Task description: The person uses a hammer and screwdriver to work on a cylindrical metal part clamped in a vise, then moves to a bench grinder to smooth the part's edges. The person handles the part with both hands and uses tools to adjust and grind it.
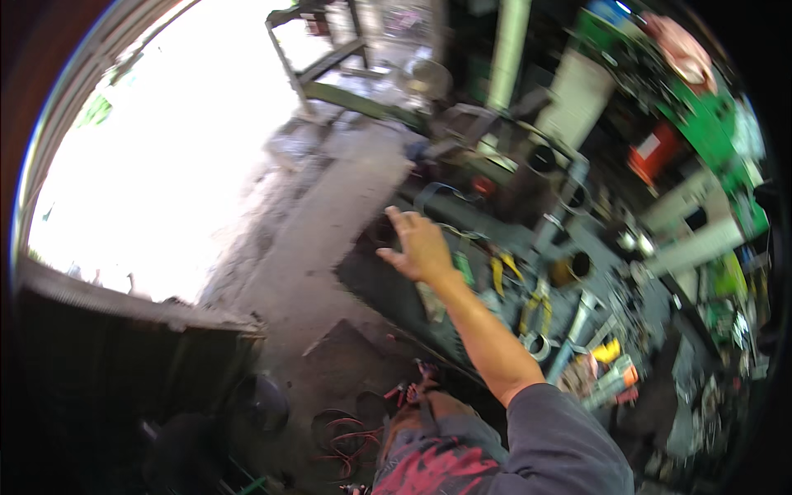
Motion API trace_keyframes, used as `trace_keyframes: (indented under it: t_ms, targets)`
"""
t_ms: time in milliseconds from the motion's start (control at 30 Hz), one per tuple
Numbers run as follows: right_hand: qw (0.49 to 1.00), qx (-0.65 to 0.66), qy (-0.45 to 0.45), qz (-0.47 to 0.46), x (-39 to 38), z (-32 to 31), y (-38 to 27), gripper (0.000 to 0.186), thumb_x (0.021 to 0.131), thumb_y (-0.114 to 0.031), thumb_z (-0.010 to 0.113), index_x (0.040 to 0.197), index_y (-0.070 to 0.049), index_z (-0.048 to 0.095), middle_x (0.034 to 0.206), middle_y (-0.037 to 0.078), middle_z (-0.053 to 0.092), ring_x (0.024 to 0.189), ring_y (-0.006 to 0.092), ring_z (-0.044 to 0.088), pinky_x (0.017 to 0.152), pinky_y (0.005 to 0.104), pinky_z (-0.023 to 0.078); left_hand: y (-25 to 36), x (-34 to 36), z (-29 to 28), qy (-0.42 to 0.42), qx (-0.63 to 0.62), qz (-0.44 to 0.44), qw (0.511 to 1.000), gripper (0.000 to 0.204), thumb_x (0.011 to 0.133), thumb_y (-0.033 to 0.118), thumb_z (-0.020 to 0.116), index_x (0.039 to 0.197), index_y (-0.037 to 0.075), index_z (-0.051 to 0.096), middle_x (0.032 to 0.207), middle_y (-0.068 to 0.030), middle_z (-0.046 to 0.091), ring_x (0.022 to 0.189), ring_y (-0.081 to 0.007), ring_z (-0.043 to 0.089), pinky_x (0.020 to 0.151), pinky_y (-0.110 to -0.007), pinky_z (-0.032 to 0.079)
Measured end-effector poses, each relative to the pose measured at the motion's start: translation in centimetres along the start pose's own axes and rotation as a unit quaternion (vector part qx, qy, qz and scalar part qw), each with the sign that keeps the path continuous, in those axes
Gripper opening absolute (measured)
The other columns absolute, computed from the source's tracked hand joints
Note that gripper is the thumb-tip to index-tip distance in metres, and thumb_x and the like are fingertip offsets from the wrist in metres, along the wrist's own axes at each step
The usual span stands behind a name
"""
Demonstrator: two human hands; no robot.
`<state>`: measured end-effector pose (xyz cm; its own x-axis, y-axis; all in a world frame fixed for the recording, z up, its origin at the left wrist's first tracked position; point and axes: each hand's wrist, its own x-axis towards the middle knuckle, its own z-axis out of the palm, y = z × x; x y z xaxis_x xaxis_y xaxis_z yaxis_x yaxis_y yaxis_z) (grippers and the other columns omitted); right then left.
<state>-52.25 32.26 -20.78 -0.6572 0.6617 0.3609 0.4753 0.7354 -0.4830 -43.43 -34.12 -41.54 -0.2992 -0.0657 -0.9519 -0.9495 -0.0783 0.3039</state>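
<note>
My right hand (421, 247) reaches over the near-left part of the dark, cluttered workbench (367, 276), fingers apart, holding nothing visible. Whether it touches anything is unclear. Beside it lie a green object (464, 266), yellow-handled pliers (499, 272), a second yellow-handled tool (538, 309), a metal wrench (584, 312) and a rusty open cylinder (569, 268). Farther along are a yellow object (608, 351) and an orange-tipped tool (617, 381). Below, by my red-patterned clothing, a blurred skin-toned shape with dark and red bits shows; I cannot make out my left hand there.
A bright doorway (157, 157) opens at left beside a concrete walkway (293, 247). A metal frame (330, 62) stands at the back. Green machinery (705, 132) and a red container (656, 153) are at right. Red cables (346, 441) lie on the floor near a dark panel (107, 355).
</note>
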Motion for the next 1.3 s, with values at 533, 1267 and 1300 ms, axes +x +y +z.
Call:
trace_keyframes:
  t_ms: [533, 1267, 1300]
  targets:
    - [0.908, -0.224, -0.25, 0.25, -27.9, -14.2, 9.6, 0.076, 0.071, -0.021, 0.086, 0.139, -0.01, 0.054, 0.148, 0.01, 0.051, 0.12, 0.0337, 0.058, 0.1, 0.0485, 0.046, 13.7, 4.5, 11.5, -0.12, 0.102, 0.099, 0.983, 0.037, 0.099, 0.045, 0.059, 0.109, 0.011, 0.067, 0.092, -0.0083, 0.073, 0.079, -0.0286, 0.072, 0.073, -0.048, 0.062]
    - [0.978, -0.159, -0.033, -0.131, -4.2, 11.7, -2.1, 0.034, 0.091, -0.02, 0.054, 0.116, -0.002, 0.069, 0.136, 0.019, 0.061, 0.127, 0.0307, 0.055, 0.107, 0.044, 0.041, 12.3, 4.5, 12.9, -0.127, 0.165, 0.043, 0.977, 0.035, 0.097, 0.04, 0.057, 0.11, 0.008, 0.064, 0.097, -0.0107, 0.071, 0.085, -0.0309, 0.069, 0.079, -0.051, 0.06]
    - [0.979, -0.137, -0.022, -0.15, -4.9, 11.5, -2.0, 0.035, 0.089, -0.019, 0.056, 0.117, -0.002, 0.069, 0.137, 0.019, 0.06, 0.129, 0.0308, 0.054, 0.107, 0.0446, 0.042, 12.6, 4.2, 13.6, -0.13, 0.183, 0.048, 0.973, 0.034, 0.097, 0.04, 0.057, 0.11, 0.009, 0.064, 0.096, -0.01, 0.071, 0.084, -0.0303, 0.069, 0.079, -0.051, 0.059]
